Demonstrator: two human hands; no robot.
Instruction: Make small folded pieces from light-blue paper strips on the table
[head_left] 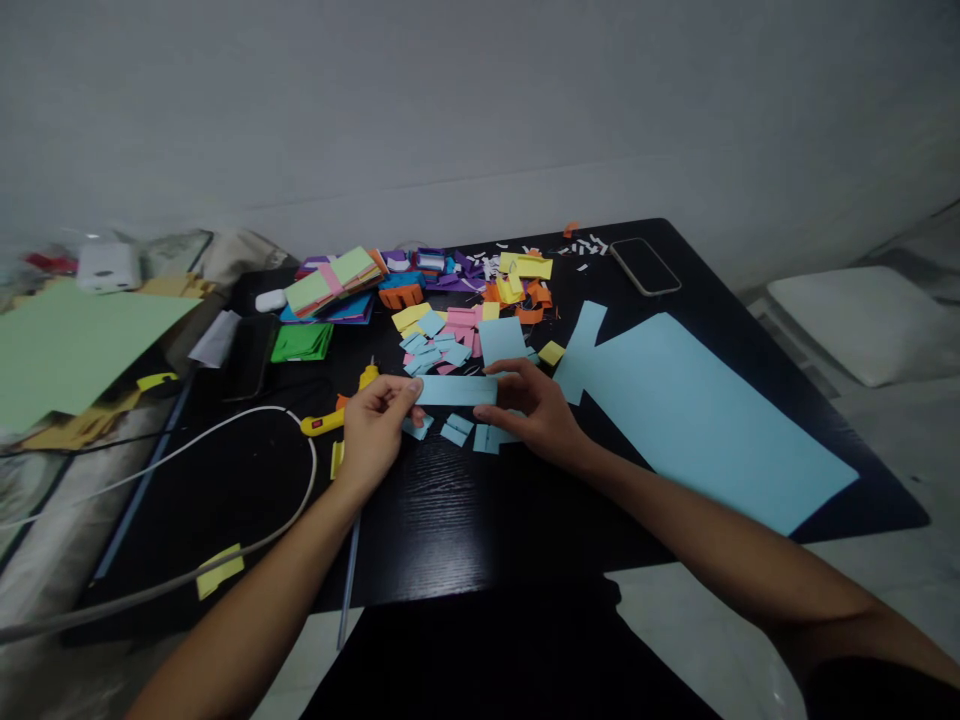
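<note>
A light blue paper strip [457, 391] is stretched level between my two hands above the black table. My left hand [376, 425] pinches its left end between thumb and fingers. At the right end, my right hand [536, 412] grips it with thumb below and fingers above. Small folded blue paper pieces [456, 429] lie just under the strip, and a blue paper square [503, 341] rests behind it. Beside my left hand lies a yellow hot glue gun [324, 423], partly hidden by that hand. A large blue paper sheet [705, 420] lies to the right, next to a narrower blue piece [581, 350].
Colored paper scraps [517, 285] and stacked papers [337, 283] cover the back of the black table [450, 530]. A phone [645, 266] lies at the back right, a dark phone-like slab [250, 357] at left. A white cable [311, 470] loops across the left side.
</note>
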